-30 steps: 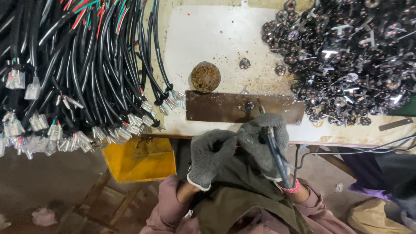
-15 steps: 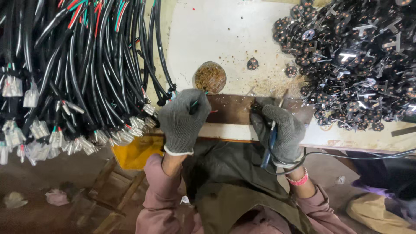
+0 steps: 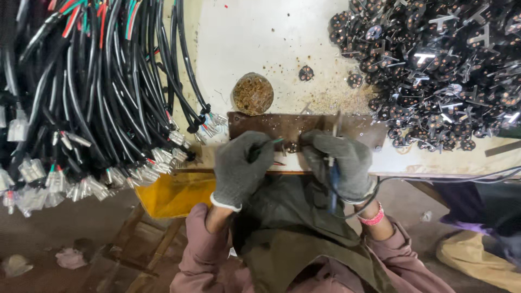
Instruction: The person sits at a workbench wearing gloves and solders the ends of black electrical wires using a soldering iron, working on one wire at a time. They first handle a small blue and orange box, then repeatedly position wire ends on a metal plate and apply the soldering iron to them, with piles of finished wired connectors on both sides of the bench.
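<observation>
Wire end [image 3: 275, 142] sticks out rightward from left hand [image 3: 239, 167]'s clamped grip; right hand [image 3: 341, 163] clamps soldering iron [image 3: 332, 173].

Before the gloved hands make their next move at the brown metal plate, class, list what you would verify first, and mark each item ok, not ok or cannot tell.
1. Left hand pinches a thin wire aimed at the metal plate: ok.
2. Right hand grips the iron-like tool, tip down on the plate: ok.
3. Wire end meets the small part on the plate: cannot tell.
4. Tool cord runs free off the bench edge: ok.
5. Cable bundle lies left of the plate, apart from the tool: ok.
</observation>
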The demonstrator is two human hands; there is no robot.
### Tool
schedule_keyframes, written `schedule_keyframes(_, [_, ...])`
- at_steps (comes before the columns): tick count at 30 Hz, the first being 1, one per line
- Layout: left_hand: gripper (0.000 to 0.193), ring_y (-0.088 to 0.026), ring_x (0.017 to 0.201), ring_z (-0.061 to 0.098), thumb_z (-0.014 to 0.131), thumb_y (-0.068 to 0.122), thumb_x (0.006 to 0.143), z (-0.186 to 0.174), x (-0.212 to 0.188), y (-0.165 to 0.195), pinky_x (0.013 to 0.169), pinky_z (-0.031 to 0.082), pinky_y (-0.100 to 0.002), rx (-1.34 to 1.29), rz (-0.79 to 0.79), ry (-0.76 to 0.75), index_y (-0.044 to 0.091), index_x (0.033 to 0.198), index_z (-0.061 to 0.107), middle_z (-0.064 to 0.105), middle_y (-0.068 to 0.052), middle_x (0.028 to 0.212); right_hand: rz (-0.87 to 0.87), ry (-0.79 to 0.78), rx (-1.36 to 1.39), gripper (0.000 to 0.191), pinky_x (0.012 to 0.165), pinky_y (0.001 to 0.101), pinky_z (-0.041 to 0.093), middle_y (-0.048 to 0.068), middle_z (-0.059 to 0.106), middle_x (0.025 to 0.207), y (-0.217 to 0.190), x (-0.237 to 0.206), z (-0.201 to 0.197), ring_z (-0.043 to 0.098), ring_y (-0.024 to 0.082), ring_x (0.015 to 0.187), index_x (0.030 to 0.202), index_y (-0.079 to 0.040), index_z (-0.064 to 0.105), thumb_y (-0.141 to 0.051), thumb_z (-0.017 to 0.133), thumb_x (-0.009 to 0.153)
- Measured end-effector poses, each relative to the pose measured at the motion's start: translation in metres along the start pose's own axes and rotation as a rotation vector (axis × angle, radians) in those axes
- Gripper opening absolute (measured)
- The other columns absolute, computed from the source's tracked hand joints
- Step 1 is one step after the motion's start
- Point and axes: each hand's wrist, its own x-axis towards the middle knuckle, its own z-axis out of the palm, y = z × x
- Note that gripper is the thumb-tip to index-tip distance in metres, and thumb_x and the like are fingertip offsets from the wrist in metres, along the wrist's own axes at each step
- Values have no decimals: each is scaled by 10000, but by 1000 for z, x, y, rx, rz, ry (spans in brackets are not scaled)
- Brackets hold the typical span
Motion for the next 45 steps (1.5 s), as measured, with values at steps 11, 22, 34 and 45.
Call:
schedule_keyframes(11, [147,-250,732,729,776,223,880,6,0,0,659,552,-338,162,136,-85,118,976,740,738,-88,866,119,47,-92,453,723,348,569,104,735,960,-10,-2,23,741,265,838,1180,-83,647,-205,923,841])
schedule_keyframes(22, [170,-300,881,738,746,216,897,16,5,-4,732,581,-377,289,317,-46,127,1038,713,748,-86,1009,142,48,-10,226,796,369,579,133,739,976,22,-85,8,738,314,887,1083,-78,709,-104,750,863])
schedule_keyframes(34, [196,-294,869,739,769,209,878,15,7,-2,727,579,-372,276,260,-59,107,1041,731,751,-83,1000,268,-109,-133,176,745,382,571,90,764,965,0,-45,4,740,291,841,985,-129,776,-133,794,810])
schedule_keyframes(45, [140,-259,766,726,766,175,879,14,9,12,661,566,-351,244,157,-42,129,1006,729,740,-72,926,267,-51,-71,209,851,412,576,84,751,991,6,-57,6,733,301,916,1049,-116,754,-150,775,844])
